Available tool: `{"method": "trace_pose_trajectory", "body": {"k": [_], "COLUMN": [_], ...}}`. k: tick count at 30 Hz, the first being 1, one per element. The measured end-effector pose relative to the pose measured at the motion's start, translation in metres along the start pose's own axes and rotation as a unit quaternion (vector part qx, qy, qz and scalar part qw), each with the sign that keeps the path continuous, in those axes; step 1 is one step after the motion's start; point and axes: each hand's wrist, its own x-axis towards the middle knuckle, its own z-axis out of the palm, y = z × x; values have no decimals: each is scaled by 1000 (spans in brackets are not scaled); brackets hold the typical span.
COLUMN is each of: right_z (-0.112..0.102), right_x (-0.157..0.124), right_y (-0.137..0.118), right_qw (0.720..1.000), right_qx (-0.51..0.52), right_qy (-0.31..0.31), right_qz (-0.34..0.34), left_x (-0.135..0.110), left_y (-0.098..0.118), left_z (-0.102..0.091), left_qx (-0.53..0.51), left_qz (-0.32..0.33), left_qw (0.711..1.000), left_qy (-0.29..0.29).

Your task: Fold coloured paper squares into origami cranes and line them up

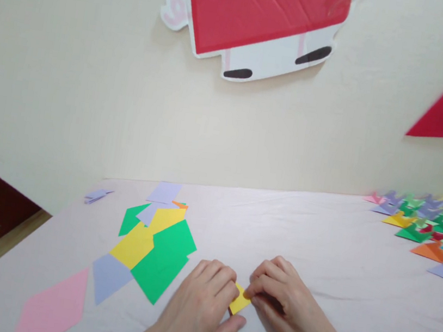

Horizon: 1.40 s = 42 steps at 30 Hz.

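A small folded yellow paper lies on the pale cloth-covered table near its front edge. My left hand rests on the paper's left side, fingers curled and pressing it down. My right hand pinches the paper's right edge with fingers pressed together. Most of the yellow paper is hidden under both hands.
Left of my hands lie loose flat sheets: green, yellow, lilac, pink. A small folded lilac piece sits far left. Several folded coloured paper shapes crowd the right. A red-and-white cutout hangs on the wall.
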Motion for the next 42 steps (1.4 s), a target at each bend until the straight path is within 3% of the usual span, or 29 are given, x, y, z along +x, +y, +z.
{"method": "trace_pose_trajectory", "body": {"k": [6,9,12,18,23,36,42], "right_z": [5,9,8,0,6,12,11], "right_x": [-3,-5,-6,0,5,6,4], "right_y": [-1,0,-1,-7,-7,-6,-5], "right_qw": [998,988,986,999,995,994,996], "right_qx": [-58,-133,-139,-2,-6,-8,1], "right_qy": [5,5,1,-5,5,6,-3], "right_qz": [-30,-77,-94,38,96,110,84], "left_x": [-4,-1,3,6,6,11,11], "left_y": [-3,-7,-8,-7,-6,-5,-4], "left_z": [-4,-3,-1,3,8,13,13], "left_qx": [21,-39,-95,-100,-58,1,12], "left_qz": [32,-1,-66,-119,-117,-120,-128], "left_qw": [999,999,993,988,991,992,991], "left_qy": [13,25,22,1,0,-33,-47]}}
